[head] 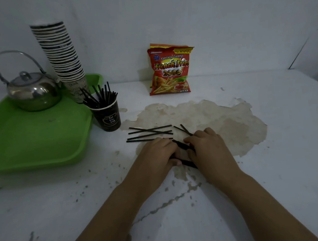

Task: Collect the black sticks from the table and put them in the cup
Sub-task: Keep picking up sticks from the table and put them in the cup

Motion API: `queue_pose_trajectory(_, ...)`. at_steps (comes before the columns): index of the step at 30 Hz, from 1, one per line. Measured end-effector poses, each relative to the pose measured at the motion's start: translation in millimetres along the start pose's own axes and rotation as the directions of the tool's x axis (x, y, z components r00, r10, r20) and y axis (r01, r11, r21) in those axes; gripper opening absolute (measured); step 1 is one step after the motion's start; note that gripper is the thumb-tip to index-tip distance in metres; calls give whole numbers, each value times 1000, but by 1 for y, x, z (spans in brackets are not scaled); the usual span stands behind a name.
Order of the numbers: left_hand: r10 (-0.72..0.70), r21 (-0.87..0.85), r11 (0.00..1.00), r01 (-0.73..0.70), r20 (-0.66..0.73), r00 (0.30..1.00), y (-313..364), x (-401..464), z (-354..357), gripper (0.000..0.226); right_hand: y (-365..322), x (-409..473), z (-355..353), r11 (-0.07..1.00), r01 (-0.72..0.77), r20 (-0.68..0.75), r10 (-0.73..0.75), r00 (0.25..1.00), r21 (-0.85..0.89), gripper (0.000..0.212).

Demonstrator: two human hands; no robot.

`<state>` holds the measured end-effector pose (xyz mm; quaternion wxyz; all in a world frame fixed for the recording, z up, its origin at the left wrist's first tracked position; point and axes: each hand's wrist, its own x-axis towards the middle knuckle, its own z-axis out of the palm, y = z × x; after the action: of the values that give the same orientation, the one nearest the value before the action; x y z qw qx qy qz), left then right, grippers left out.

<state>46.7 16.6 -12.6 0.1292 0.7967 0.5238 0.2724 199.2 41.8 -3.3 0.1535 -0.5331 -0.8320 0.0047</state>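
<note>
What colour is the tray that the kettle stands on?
Bright green; the tray shows best in the head view.

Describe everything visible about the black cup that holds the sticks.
The black cup looks like paper, dark with a pale printed emblem and a light rim. It stands upright on the white table, right beside the green tray. A bundle of black sticks fans out of its open top. Neither hand touches it.

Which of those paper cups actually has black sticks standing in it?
The single black cup on the table beside the green tray. Sticks poke out of it; the other cups form a tall stack on the tray.
</note>
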Motion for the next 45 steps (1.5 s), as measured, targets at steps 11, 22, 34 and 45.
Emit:
queue_pose_trajectory(11,118,-17,993,-119,-54,992,3,-4,-15,20,0,1,-4,997,-35,-25,37,999,76,16)
queue_pose_trajectory(22,-58,-281,960,-20,-268,962,-3,-4,-21,24,-7,1,-24,749,-124,-88,237,967,650,15)
queue_pose_trajectory(34,-369,-780,623,67,-218,904,-5,-5,-37,15,-13,2,-27,358,45,-168,320,932,933,28)
queue_pose_trajectory(45,-436,-884,467,-31,-260,862,-6,-4,-42,17,-23,-2,-18,276,37,-115,272,956,961,25)
